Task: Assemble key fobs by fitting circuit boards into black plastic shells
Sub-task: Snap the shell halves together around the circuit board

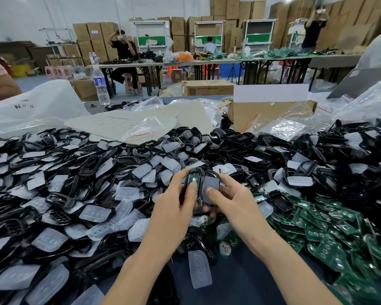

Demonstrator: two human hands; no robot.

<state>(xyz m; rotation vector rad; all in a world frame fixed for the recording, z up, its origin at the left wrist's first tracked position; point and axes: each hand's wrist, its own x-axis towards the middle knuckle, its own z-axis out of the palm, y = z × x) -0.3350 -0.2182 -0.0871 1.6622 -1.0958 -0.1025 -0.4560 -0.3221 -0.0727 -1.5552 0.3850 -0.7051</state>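
A: Held above the heap of parts: a black shell (186, 183) with a green circuit board (194, 179) seated inside, gripped in the left hand (174, 205) and pressed from above by the thumb.

B: And in the right hand (235, 203)?

A: Wrapped around a second shell half (211, 186), grey-faced, pinned under the thumb. Just beside the first, seemingly touching at the edge.

B: Handling, at a guess?

A: Probably light and stiff, both halves. Glossy plastic, so likely slippery; best pinched by the rims with fingers underneath. As for the board: thin, likely fragile around the soldered parts. Safer pushed flat at the middle or bare edges than flexed.

B: Surroundings?

A: Heaped to the left and ahead, loose shells (75, 172) and cloudy rubber button pads (95, 213). Piled to the right, green boards (330, 234). Beyond, a cardboard box (262, 113).
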